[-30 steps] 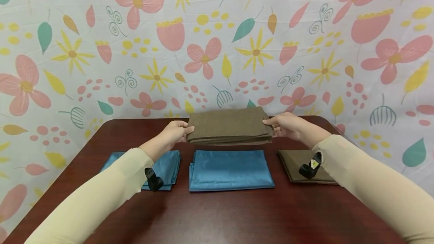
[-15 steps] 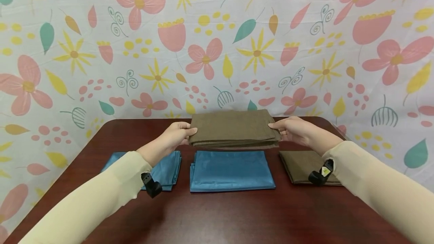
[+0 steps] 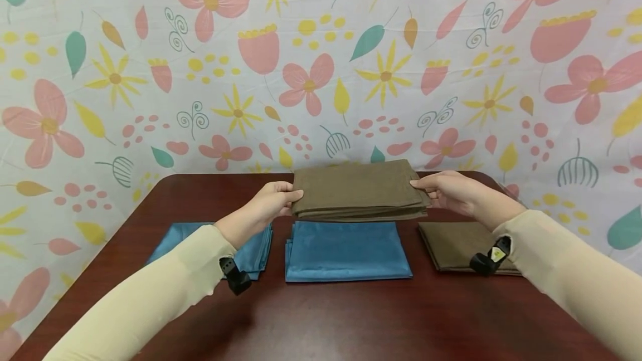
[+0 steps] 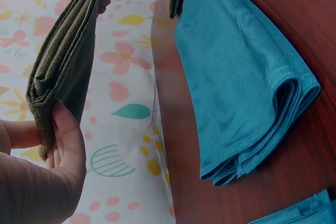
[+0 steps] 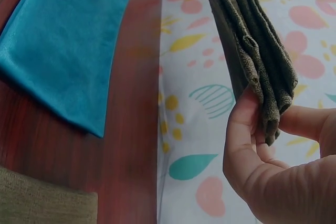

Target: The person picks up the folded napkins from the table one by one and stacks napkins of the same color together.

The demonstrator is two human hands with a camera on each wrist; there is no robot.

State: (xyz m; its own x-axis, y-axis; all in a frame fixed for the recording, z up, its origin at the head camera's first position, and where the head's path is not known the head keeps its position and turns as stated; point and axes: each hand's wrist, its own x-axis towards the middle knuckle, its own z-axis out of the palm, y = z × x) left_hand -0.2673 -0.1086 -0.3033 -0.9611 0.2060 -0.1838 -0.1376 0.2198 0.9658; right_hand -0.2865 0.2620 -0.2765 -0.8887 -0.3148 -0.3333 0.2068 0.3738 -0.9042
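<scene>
A folded brown cloth (image 3: 358, 188) is held up in the air between both hands, above the far part of the table. My left hand (image 3: 273, 199) pinches its left edge, thumb on top and fingers beneath. On the opposite edge my right hand (image 3: 451, 191) pinches it in the same way. Both wrist views show its stacked layers from the ends, gripped by the left hand (image 4: 50, 166) and the right hand (image 5: 283, 156). Below it on the table lies a folded blue cloth (image 3: 348, 255), its back edge overlapped by the brown one in the head view.
Another folded blue cloth (image 3: 256, 252) lies at the left, partly hidden by the left forearm. At the right a second folded brown cloth (image 3: 451, 244) sits partly behind the right wrist. The dark red wooden table (image 3: 321, 316) ends at a flowered backdrop (image 3: 321, 60).
The held brown cloth has shifted slightly right, with both hands still pinching its edges. Its height is nearly the same. The head view has also shifted a little; the cloths on the table stay put.
</scene>
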